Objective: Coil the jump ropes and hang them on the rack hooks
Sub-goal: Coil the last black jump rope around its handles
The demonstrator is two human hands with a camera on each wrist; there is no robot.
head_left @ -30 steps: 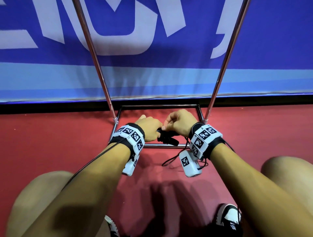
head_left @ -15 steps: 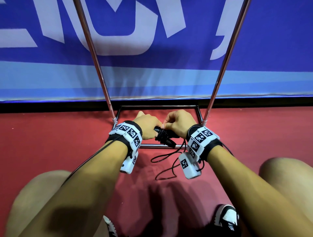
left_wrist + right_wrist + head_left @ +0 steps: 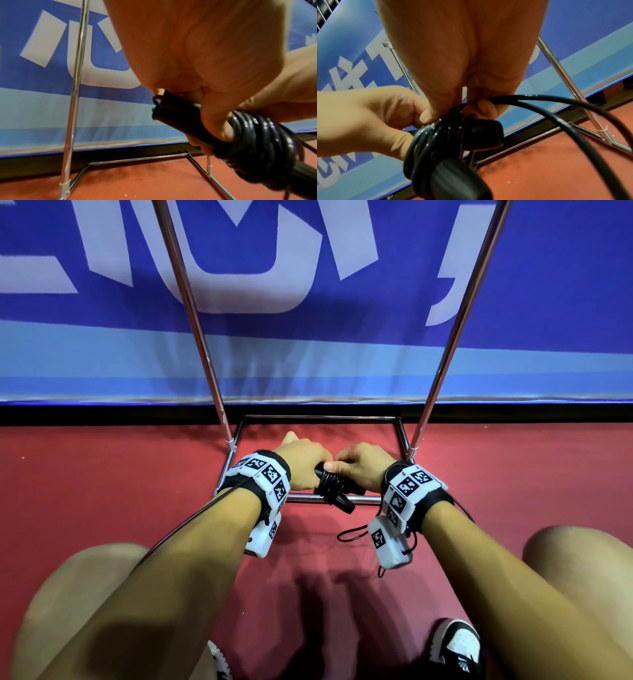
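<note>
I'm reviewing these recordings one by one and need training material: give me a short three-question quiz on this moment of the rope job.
1. True or false: the black rope is already wound in several turns round the handles.
2. Which hand pinches the loose strand: A) the left hand B) the right hand C) neither?
3. Fill in: the loose end of the rope trails on the red ____, in front of the rack.

Key
1. True.
2. B; the left hand grips the handles.
3. Floor.
</note>
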